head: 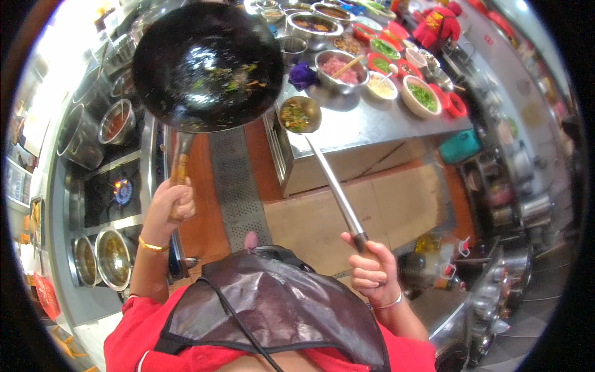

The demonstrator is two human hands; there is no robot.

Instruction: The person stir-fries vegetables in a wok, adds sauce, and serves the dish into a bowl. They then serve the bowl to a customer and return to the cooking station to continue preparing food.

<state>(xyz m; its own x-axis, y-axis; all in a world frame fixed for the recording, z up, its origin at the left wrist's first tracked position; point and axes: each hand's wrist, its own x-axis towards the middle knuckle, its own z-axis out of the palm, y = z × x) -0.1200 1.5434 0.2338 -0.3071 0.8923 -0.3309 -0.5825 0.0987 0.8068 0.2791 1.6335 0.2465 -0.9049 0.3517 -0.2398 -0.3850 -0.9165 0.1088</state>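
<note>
My left hand point(179, 202) grips the wooden handle of a large black wok point(195, 69), which is raised and tilted in front of me. A little chopped food point(237, 80) with green pieces clings to the wok's inside. In my right hand point(372, 265) is the dark handle of a long metal ladle point(338, 188). The ladle's bowl point(301, 114) holds chopped food with green and orange bits, above the near corner of the steel table point(334, 132). Wok and ladle bowl look close together but apart.
Left, a lit gas burner point(122, 190) stands among metal pots, one with red liquid point(116, 122). The steel table carries minced meat in a metal bowl point(339, 69), a purple cloth point(303, 76) and chopped greens in a bowl point(422, 96). A person in red point(437, 28) is beyond it.
</note>
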